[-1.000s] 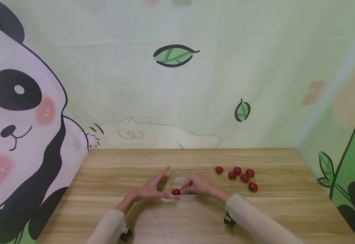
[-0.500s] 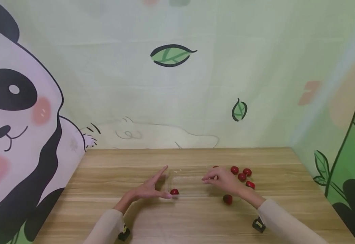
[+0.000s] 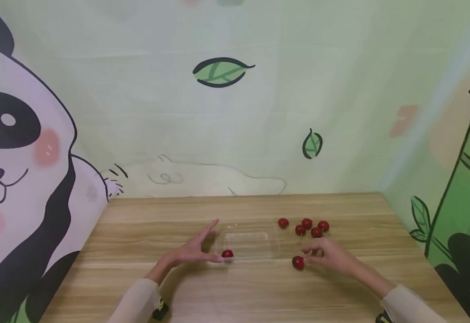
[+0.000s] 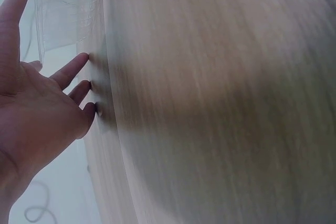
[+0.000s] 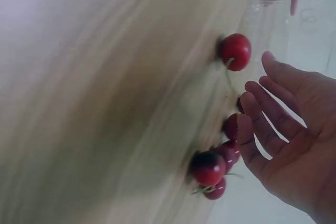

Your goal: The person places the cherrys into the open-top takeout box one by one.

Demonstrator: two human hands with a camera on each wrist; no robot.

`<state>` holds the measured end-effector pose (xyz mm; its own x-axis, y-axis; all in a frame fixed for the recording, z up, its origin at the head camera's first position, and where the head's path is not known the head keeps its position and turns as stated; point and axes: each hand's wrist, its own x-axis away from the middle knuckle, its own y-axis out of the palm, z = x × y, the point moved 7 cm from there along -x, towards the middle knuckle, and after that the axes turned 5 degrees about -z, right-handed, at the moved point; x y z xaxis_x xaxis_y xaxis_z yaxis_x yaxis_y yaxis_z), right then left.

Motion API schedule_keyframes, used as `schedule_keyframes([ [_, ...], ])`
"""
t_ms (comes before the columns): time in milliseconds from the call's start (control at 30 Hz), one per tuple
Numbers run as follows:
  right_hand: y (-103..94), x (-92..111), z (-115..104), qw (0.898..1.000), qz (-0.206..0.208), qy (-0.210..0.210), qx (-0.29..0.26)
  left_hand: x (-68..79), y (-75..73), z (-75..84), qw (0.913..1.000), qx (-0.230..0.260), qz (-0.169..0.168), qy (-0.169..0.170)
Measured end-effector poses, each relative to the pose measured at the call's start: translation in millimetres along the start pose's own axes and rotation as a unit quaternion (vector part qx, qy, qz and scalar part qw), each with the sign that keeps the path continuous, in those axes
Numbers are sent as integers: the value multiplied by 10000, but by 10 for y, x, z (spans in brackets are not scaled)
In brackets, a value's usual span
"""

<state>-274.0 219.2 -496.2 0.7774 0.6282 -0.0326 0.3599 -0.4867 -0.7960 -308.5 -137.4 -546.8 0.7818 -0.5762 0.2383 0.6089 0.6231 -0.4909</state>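
A clear plastic box [image 3: 255, 259] rests on the table, one red cherry [image 3: 227, 253] inside its near left corner. My left hand [image 3: 190, 251] spreads around the box's left end, thumb by the near corner. In the left wrist view its fingers are extended and hold nothing. My right hand [image 3: 332, 255] is right of the box, thumb and fingers apart, just beside a loose dark red cherry [image 3: 298, 263]. That cherry has a green stem [image 5: 229, 74], seen in the right wrist view close to the fingertips; the fingers do not grip it.
Several more cherries [image 3: 306, 223] lie beyond the right hand, to the right of the box. A dark red cherry [image 5: 208, 169] shows below the fingers in the right wrist view. Behind the wooden table [image 3: 146, 215] hangs a printed cloth [image 3: 158, 112] with a panda.
My right hand has left the cherry inside the box and moved right to the loose cherry near the table's middle. My left hand has stayed at the box. The head view has shifted slightly.
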Motion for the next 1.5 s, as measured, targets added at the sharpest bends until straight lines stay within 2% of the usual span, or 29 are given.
schedule_keyframes([
  [233, 66, 46, 93, 9999, 18, 145, -31, 5, -29, -38, 10000, -53, 68, 42],
  [567, 159, 69, 288, 9995, 0, 309, 35, -33, 17, -22, 9998, -117, 37, 129],
  [800, 189, 55, 350, 9996, 99, 254, -93, -44, 26, -12, 9998, -141, 8, 102],
  [1133, 131, 42, 332, 9992, 260, 248, -194, -30, 19, -17, 10000, -75, 16, 63],
  [1333, 51, 41, 341, 9973, 453, 517, -243, -32, 6, -4, 9999, -137, 76, 51],
  [1500, -10, 17, 317, 9969, 587, 484, -209, -26, 8, -1, 9999, -118, 80, 20],
])
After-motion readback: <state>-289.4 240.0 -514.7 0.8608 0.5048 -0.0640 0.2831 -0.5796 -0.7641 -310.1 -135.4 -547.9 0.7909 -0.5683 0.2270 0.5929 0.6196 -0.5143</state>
